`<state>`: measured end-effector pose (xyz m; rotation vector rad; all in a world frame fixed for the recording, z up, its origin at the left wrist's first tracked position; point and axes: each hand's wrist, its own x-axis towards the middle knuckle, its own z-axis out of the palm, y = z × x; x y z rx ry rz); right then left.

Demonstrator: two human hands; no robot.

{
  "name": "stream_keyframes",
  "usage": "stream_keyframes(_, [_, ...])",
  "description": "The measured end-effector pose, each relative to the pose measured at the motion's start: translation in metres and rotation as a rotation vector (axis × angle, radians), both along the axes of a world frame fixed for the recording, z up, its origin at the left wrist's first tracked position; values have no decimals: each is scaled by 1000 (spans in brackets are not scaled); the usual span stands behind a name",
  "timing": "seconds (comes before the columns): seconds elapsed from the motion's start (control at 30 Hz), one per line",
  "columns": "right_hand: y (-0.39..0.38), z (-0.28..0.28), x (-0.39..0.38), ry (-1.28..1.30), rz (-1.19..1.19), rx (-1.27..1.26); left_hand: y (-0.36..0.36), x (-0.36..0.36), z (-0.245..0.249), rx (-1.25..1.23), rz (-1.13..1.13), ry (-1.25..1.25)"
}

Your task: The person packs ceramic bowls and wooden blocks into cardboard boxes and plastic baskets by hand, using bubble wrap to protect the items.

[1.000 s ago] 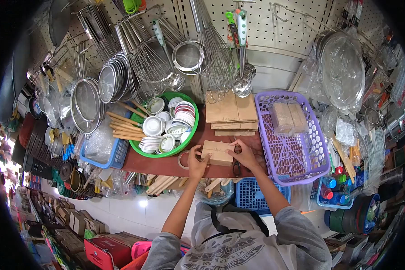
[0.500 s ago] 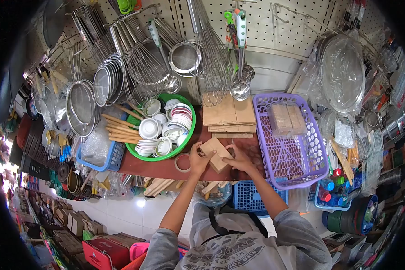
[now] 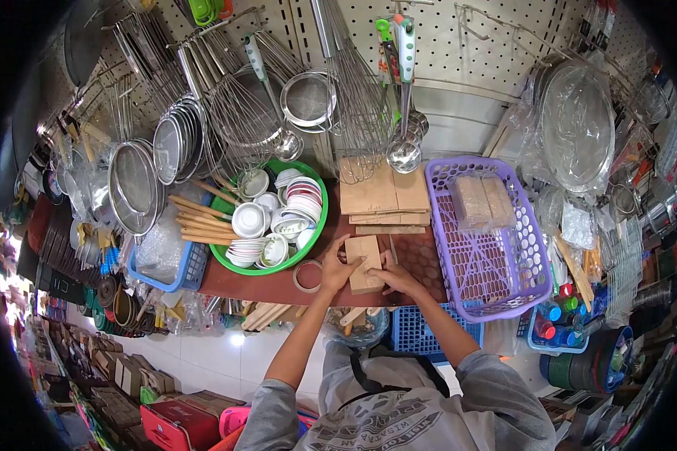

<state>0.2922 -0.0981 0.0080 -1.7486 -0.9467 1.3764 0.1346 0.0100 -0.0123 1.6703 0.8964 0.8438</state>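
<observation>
Wooden block (image 3: 365, 259) flat on red worktop (image 3: 256, 282). Left hand (image 3: 337, 269) and right hand (image 3: 397, 279) fingers clamped on its sides. Tape roll (image 3: 305, 276) just beside left hand.

Bright, even overhead light fills the scene, casting only short, soft shadows. Strong fisheye distortion bends the pegboard (image 3: 504, 45) and leaves black corners. Glare spots the tiled floor (image 3: 237, 340) and the plastic-wrapped pans (image 3: 579, 124). The edges blur, while the centre is sharp.
</observation>
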Motion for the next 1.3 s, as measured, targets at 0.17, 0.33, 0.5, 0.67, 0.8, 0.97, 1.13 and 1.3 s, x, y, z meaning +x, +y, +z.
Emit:
stream_keyframes(0.17, [0,-2,10,-76,14,2,9,9,-6,39,-32,66])
stream_keyframes(0.33, [6,-25,11,-65,-92,60,13,15,-4,88,-24,162])
stream_keyframes(0.5, [9,-29,10,-60,-112,87,10,16,0,54,-24,127])
stream_keyframes(0.67, [13,-52,10,-135,-132,168,9,16,-2,132,-2,133])
stream_keyframes(0.8, [18,-63,8,-108,-182,298,4,12,-8,142,-3,-55])
stream_keyframes(0.97, [14,-26,6,-94,-108,33,-16,-33,20,156,115,49])
stream_keyframes(1.13, [11,-28,-1,-73,-40,152,-34,-91,5,298,200,354])
stream_keyframes(1.3, [12,-13,-24,-45,4,76,-49,-115,-10,380,279,544])
